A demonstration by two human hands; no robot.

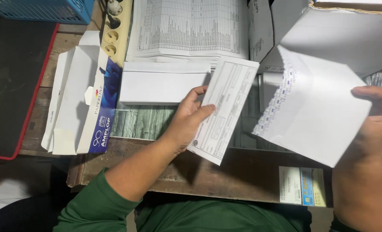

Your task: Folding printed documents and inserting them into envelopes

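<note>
Cluttered wooden desk [242, 172] w/ paper stacks behind: left hand [188, 118] pinched a folded printed form [225, 107], long axis tilted up-right, while right hand [377, 116] gripped an open white envelope [319, 116] just to the form's right, flap side facing it.

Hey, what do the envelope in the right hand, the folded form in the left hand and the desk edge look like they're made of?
Envelope: thin matte white paper, flap open with a blue printed lining. Folded form: thin matte printed paper, bending slightly in the left hand. Desk edge: likely dark wood, worn, with dull grain showing.
</note>
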